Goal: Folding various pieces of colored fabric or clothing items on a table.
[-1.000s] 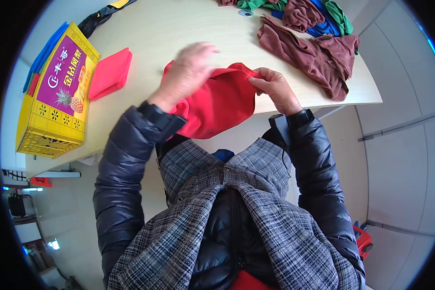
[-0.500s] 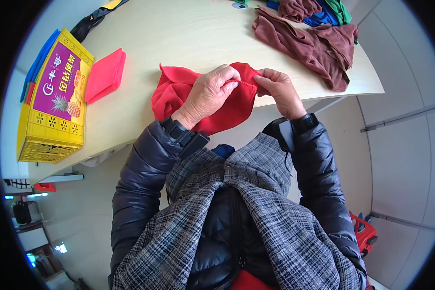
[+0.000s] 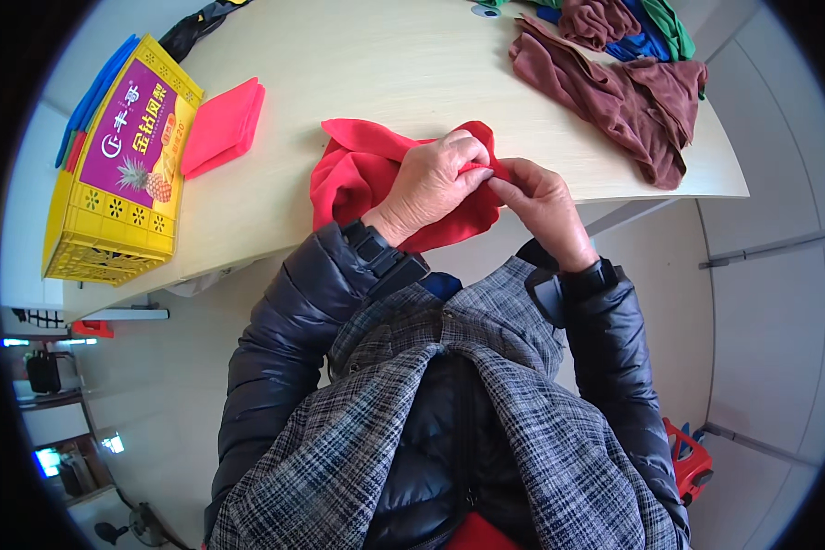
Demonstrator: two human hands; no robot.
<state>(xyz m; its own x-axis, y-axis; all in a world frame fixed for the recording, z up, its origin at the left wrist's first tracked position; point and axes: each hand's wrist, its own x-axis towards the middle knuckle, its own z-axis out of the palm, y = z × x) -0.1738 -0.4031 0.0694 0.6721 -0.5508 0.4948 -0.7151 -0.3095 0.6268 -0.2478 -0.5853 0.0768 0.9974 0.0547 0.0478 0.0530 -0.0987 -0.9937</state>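
Observation:
A crumpled red cloth (image 3: 357, 171) lies over the near edge of the pale table, part of it hanging toward me. My left hand (image 3: 434, 180) pinches the cloth's hemmed edge between thumb and fingers. Close against it, my right hand (image 3: 543, 203) grips the same edge, thumb pressed on the fabric. The two sets of fingertips almost meet at the cloth's right side. Folds hide the fingers beneath.
On the left stands a yellow crate (image 3: 110, 243) with blue and red cloths at its far side. Beside it lies a folded red cloth (image 3: 223, 126). Brown cloth (image 3: 614, 96) is heaped at the right, with blue and green fabric behind. A red stool (image 3: 692, 463) stands low right.
My right hand has moved in toward the left, and its fingers now meet the left fingertips at the cloth's edge. The whole view has shifted slightly.

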